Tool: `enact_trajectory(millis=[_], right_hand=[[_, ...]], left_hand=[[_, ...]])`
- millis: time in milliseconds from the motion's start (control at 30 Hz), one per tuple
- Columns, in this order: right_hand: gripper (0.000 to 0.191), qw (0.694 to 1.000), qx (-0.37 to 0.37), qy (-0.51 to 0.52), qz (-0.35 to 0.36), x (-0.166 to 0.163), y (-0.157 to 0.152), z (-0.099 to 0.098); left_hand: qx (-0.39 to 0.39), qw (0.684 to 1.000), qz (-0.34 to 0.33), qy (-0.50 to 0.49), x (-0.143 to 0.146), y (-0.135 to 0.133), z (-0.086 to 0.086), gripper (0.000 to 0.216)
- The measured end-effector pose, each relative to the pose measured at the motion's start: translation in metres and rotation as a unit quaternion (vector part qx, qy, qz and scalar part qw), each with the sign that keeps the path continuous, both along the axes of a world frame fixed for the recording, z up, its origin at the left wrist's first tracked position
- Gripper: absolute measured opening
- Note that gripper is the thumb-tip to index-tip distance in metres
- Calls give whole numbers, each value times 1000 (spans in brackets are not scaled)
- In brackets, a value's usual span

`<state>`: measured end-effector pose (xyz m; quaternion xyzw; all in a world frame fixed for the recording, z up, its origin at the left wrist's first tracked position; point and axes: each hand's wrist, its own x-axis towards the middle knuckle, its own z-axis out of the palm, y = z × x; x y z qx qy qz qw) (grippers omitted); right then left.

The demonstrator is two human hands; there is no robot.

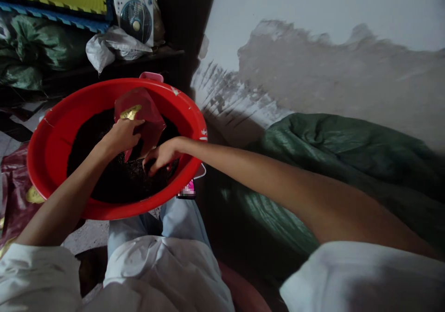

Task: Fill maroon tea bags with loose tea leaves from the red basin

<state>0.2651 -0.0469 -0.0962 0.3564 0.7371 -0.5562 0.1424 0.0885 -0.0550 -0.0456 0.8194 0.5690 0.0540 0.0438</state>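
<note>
A big red plastic basin (52,149) holds a bed of dark, loose, dry material (118,182) that looks like tea leaves. Above it, my left hand (124,136) grips a dark red foil bag (148,117) with a gold oval label, tilted so that its mouth faces down toward the dark leaves. My right hand (162,156) is down in the leaves at the basin's right side, close to the bag's mouth. Its fingers curl inward around some of the leaves, and the fingertips are partly hidden.
More dark red bags (17,191) lie left of the basin. A large green woven sack (313,140) fills the right side by the stained wall (330,75). Behind stand a boxed fan (135,17), a white plastic bag (100,52) and green sacks (52,43).
</note>
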Motion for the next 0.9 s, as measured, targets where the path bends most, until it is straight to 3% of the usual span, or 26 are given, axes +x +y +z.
enact_trajectory(millis=[100, 200, 267, 367, 467, 633, 767, 900], right_hand=[[35, 990, -4, 81, -117, 10, 11, 21], [25, 951, -24, 195, -238, 10, 14, 31], [28, 929, -22, 247, -276, 6, 12, 32], [25, 927, 41, 254, -272, 1, 10, 30], [12, 942, 99, 241, -210, 6, 11, 37], [23, 975, 41, 204, -84, 39, 20, 70], [29, 963, 81, 211, -146, 66, 35, 82], [21, 953, 127, 169, -215, 73, 56, 66]], left_hand=[[-4, 1000, 10, -2, 2, -1, 0, 63], [8, 999, 16, -36, 4, -1, 1, 62], [20, 998, 16, -63, 4, -1, 2, 60], [25, 996, 13, -87, 2, 1, 0, 57], [23, 995, 11, -99, -2, 5, -2, 55], [67, 988, 33, -131, -14, 8, 6, 47], [172, 969, 69, -163, -26, 2, 29, 39], [344, 918, 93, -175, -37, -6, 52, 49]])
